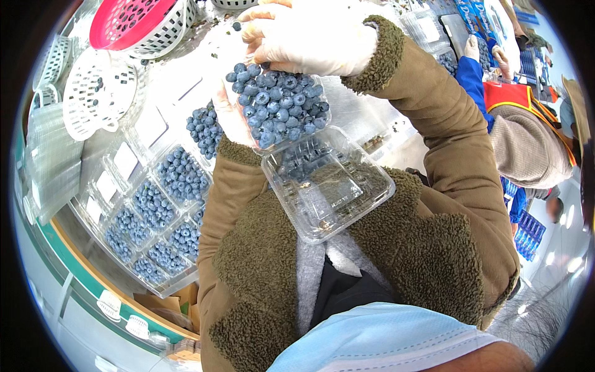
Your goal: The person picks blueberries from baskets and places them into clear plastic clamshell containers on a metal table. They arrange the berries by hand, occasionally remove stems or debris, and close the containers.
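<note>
My gloved left hand (231, 116) grips the left side of a clear plastic clamshell, whose base is heaped with blueberries (281, 104). The clamshell's lid (327, 186) hangs folded back toward my chest, and my jacket shows through it. Over the far edge of the heap lies my gloved right hand (316, 39), fingers bent and pointing left. One dark berry (265, 65) sits just under those fingers; glare on the glove hides whether they hold it. Left of my left hand, more blueberries (204, 128) fill another punnet.
Filled open clamshells (155, 204) crowd a metal tray at left. Beyond are a stack of clear lids or punnets (56, 162), a white basket (97, 109) with few berries, and a red colander (125, 23) in a white basket. A co-worker in an orange vest (506, 95) works at right.
</note>
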Action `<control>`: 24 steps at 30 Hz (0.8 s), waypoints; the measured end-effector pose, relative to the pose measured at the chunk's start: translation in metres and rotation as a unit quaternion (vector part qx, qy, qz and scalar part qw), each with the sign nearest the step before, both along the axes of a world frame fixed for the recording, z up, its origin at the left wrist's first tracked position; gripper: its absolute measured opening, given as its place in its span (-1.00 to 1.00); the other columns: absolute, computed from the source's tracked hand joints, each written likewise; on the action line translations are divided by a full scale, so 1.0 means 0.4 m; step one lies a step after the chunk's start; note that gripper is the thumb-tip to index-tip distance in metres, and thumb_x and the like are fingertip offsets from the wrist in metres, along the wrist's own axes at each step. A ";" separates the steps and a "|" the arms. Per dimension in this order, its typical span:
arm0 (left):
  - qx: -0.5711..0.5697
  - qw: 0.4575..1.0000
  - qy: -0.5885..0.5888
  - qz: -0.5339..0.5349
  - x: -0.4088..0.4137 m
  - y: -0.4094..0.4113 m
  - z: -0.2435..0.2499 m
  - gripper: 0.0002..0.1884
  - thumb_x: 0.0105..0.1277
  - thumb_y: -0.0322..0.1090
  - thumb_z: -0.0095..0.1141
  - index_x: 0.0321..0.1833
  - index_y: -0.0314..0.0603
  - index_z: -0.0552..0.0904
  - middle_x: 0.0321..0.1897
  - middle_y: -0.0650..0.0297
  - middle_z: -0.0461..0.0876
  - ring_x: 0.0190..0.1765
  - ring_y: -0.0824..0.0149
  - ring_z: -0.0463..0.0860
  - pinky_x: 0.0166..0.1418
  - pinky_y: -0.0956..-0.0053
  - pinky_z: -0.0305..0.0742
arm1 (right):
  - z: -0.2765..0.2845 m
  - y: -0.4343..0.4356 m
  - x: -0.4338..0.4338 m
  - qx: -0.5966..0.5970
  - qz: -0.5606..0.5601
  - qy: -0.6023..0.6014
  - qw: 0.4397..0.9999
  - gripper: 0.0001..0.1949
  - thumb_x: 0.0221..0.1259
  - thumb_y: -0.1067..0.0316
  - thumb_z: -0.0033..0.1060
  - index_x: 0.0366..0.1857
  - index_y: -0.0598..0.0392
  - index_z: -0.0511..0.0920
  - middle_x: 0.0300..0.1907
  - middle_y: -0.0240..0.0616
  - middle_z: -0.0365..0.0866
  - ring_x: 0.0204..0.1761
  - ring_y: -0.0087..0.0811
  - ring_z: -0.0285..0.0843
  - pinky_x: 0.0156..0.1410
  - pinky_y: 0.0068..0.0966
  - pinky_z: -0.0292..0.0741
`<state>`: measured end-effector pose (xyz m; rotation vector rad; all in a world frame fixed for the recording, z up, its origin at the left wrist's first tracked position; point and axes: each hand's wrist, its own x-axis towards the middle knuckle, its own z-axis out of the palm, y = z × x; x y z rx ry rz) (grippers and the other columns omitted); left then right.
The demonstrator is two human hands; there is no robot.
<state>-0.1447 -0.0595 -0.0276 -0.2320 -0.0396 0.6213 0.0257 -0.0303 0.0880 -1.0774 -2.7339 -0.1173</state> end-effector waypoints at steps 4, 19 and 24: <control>-0.038 0.998 -0.054 0.008 -0.006 0.008 0.011 -0.28 0.31 0.26 -0.31 0.39 -0.08 0.22 0.31 -0.01 0.29 0.33 -0.11 0.29 0.33 -0.22 0.18 | 0.011 0.038 -0.010 -0.048 0.049 0.079 0.995 -0.92 -0.15 0.31 0.23 -0.55 0.02 0.60 -0.28 -0.26 0.54 -0.04 -0.21 0.48 0.05 -0.34 0.42; -0.005 0.996 0.079 0.037 -0.081 0.050 -0.002 -0.14 0.22 0.41 -0.21 0.45 -0.02 0.14 0.39 -0.08 0.14 0.35 -0.13 0.23 0.36 -0.16 0.15 | 0.043 0.245 -0.093 -0.060 0.078 0.289 0.952 -0.59 -0.05 0.22 0.36 -0.12 0.23 0.56 -0.14 0.03 0.57 -0.04 -0.09 0.53 0.08 -0.32 0.47; -0.001 0.992 -0.061 0.114 -0.041 0.051 0.017 -0.21 0.25 0.34 -0.19 0.39 -0.08 0.21 0.35 0.02 0.21 0.33 0.01 0.30 0.33 0.07 0.31 | -0.051 0.079 -0.074 -0.054 0.092 0.153 0.982 -0.36 -0.02 -0.07 0.27 0.15 0.08 0.45 0.20 -0.02 0.38 0.27 -0.08 0.28 0.35 -0.19 0.25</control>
